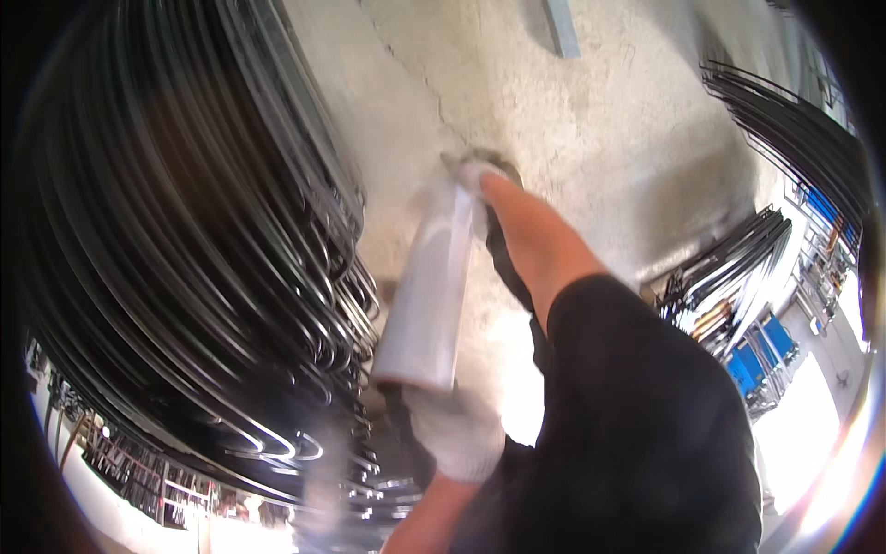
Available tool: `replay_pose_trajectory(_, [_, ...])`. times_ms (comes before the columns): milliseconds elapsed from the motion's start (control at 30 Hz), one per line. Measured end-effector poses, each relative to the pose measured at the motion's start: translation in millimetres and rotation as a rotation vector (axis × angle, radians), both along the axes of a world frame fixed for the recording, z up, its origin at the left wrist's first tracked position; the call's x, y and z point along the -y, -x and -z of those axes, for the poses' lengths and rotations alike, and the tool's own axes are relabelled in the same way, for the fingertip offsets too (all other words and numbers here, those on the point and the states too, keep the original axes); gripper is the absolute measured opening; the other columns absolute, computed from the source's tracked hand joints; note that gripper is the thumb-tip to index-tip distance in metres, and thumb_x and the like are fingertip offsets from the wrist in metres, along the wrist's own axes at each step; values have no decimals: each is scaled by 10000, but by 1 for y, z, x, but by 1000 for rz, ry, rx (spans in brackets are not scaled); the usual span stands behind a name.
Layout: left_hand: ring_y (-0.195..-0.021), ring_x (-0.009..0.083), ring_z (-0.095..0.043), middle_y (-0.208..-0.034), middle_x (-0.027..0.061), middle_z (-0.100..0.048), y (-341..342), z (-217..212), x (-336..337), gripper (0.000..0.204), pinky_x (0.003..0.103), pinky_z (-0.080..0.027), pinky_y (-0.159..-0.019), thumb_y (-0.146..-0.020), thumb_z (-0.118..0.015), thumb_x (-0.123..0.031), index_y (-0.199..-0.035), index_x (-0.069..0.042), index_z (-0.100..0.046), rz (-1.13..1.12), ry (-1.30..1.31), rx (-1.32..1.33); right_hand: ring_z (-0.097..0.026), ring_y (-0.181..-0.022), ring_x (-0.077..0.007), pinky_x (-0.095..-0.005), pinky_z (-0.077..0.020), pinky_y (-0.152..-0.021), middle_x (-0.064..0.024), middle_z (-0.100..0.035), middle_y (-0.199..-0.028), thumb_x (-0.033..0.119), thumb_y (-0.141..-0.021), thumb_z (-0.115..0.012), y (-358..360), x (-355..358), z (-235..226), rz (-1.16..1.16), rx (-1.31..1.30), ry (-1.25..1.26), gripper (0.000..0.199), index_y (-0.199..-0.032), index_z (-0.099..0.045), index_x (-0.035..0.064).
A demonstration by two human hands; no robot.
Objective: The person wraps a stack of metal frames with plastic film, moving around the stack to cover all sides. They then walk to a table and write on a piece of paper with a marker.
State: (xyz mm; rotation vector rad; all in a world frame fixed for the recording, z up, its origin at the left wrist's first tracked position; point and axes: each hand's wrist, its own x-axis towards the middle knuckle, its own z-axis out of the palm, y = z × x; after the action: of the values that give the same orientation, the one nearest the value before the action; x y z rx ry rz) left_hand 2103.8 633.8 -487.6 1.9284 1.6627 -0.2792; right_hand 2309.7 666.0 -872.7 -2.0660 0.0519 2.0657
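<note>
A roll of clear stretch film (pixel 425 295) slants through the middle of the view, its brownish core edge showing at the near end. My left hand (pixel 457 434), in a pale knit glove, grips that near end from below. At the far end my right hand (pixel 482 177), also gloved and blurred by motion, is closed on the roll. Close on the left of the roll rises a big stack of bent black metal tubes (pixel 212 203), their curved ends toward the film. The exact placing of my fingers is partly hidden.
Pale concrete floor (pixel 628 129) with a crack lies beyond the roll. A grey bar (pixel 560 28) is at the top. More bundles of dark tubes (pixel 794 129) stand at the right, near a blue rack (pixel 761 355). Another rack of parts (pixel 138 475) is at the lower left.
</note>
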Motion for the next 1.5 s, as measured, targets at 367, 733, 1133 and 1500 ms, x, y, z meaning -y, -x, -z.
replay_pose_trajectory(367, [-860,516,-691,-983,333,-681,90,2,47,293,565,-587,-775,-858,-616,-13,-1080,177,-616,244,-162,165,-545,-1462,-405,-478,-395,-1231,-241,-593,-1564,744,-1057,-405,114,96,13,-18,197,-120,908,-1604,-522,30])
replay_pose_trajectory(733, [-926,570,-704,-959,391,-682,121,-8,68,326,562,-586,-830,-797,-521,41,-1097,168,-533,42,-117,-120,-373,-1605,-377,-518,-299,-1306,-205,-449,-1698,708,-1062,-418,176,78,-13,46,-6,-32,865,-1646,-464,72])
replay_pose_trajectory(1133, [-699,504,-681,-807,301,-636,251,22,86,267,529,-556,-611,-831,-598,57,-1068,139,-508,386,131,16,-468,-1542,-379,-501,-386,-1245,-224,-497,-1657,811,-967,-505,257,130,50,200,-19,20,995,-1634,-485,72])
replay_pose_trajectory(1500, [-722,445,-665,-816,234,-623,369,9,42,212,502,-540,-669,-857,-626,10,-1039,109,-581,776,275,135,-541,-1485,-354,-471,-417,-1209,-191,-580,-1600,724,-1040,-467,415,116,85,431,-19,-115,850,-1555,-596,61])
